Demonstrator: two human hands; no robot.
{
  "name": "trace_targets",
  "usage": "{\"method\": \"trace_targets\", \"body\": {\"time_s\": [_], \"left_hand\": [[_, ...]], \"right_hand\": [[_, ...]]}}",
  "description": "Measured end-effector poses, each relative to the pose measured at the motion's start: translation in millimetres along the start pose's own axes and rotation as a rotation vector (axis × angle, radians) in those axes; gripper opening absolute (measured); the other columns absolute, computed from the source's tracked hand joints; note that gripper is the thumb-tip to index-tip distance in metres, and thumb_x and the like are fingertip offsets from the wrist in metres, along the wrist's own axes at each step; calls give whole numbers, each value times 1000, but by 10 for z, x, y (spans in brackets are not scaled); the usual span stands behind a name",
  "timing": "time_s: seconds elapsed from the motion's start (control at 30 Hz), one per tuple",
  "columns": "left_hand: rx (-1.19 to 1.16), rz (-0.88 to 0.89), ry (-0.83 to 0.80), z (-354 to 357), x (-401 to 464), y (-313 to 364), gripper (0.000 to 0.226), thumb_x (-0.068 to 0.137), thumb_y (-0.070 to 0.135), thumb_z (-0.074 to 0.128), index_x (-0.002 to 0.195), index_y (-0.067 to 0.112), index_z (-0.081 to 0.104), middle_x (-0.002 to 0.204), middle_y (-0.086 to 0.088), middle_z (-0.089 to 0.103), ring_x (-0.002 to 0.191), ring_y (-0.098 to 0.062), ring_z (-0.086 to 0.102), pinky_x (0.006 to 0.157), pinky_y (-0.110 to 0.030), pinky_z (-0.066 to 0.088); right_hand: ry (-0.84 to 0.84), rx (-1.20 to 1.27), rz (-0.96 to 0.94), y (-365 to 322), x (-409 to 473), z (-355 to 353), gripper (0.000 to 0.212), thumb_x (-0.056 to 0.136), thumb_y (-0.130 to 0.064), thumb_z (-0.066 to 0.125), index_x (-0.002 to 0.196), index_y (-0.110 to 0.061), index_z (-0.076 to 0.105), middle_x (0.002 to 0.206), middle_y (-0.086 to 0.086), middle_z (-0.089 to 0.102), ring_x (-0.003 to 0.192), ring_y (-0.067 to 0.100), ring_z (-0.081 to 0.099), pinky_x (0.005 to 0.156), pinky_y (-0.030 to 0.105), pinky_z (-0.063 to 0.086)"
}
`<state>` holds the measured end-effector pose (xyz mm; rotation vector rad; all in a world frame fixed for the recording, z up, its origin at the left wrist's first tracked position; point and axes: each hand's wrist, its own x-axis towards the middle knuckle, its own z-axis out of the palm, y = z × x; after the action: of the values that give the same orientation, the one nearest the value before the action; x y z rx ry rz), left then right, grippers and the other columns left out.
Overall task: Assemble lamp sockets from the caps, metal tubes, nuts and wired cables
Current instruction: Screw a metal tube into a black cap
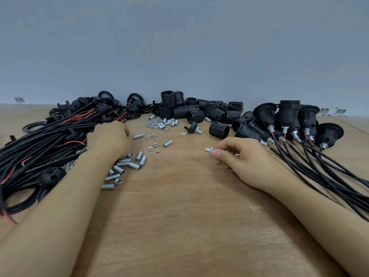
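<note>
- Right hand (237, 156): a metal tube with nut (209, 150) is pinched at the fingertips, held just above the table (179, 216); its long axis lies roughly level, nut end pointing left.
- Left hand (109, 139): fingers are curled down at the edge of the wired cables (50, 140); what is gripped, if anything, cannot be told.
- Loose cap (192, 127) lies beyond the held tube, slightly left of it, nearer the right hand.
- Judged next move: the tube is to be carried forward to a cap.
- Finished sockets (289, 120) are stacked far right.
</note>
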<state>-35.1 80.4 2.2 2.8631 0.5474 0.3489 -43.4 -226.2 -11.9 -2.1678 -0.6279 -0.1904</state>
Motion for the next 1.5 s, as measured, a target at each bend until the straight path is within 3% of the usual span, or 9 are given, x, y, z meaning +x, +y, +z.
{"method": "trace_targets", "body": {"time_s": [0.43,0.67,0.83,0.97,1.03,1.17,1.27,1.4,1.5], "left_hand": [[-345,85,101,73,30,48,27,85,-2,63,101,17,75,97,-3,69,102,-23,63,92,-33,50],[-439,177,18,120,16,97,35,81,-6,60,97,22,74,84,12,64,86,-7,62,73,-18,44],[-411,188,43,125,41,156,11,88,25,63,94,27,72,98,5,70,89,-14,61,78,-28,47],[-124,67,216,52,427,28,38,89,21,56,125,14,63,133,-19,53,122,-40,46,102,-46,42],[0,19,192,-33,663,-65,45,90,16,54,134,6,52,138,-24,45,129,-42,36,103,-49,36],[264,82,40,-173,916,-227,27,87,7,56,113,2,60,111,-22,61,105,-40,55,88,-48,51],[281,160,181,-167,930,-239,23,82,-7,56,103,-3,64,94,-24,63,90,-42,59,75,-47,52],[227,180,264,-71,845,-198,14,79,-15,54,86,-4,60,82,-22,56,88,-44,57,64,-44,43],[191,92,250,-99,808,-249,8,82,-9,62,89,-6,60,91,-28,62,93,-46,57,73,-48,49]], "right_hand": [[-7,-12,20,-18,-11,-13,10,92,-23,67,84,-20,72,73,-3,71,68,18,63,66,27,53],[-19,-23,4,-20,0,-3,10,91,-25,68,83,-23,73,72,-6,71,66,14,63,63,24,52],[-20,-22,-1,-33,10,14,9,90,-26,69,82,-26,72,71,-8,71,64,10,62,61,15,47],[-10,4,0,-36,22,37,14,90,-24,69,77,-30,70,69,-6,71,60,5,60,60,13,45],[-10,2,2,-38,34,38,16,90,-24,69,75,-31,69,68,-8,70,58,-1,58,58,10,42],[-6,6,6,-28,42,37,20,90,-25,69,72,-33,67,67,-10,69,57,-2,56,58,10,42],[-2,-6,11,-15,48,43,18,90,-27,69,73,-33,68,68,-12,70,58,1,58,58,12,45],[-2,-6,13,-6,51,42,13,90,-28,69,78,-28,71,68,-9,70,59,1,59,59,13,45],[-1,-9,3,-10,48,38,13,90,-26,69,77,-27,71,67,-7,69,60,0,58,59,11,42]]}}
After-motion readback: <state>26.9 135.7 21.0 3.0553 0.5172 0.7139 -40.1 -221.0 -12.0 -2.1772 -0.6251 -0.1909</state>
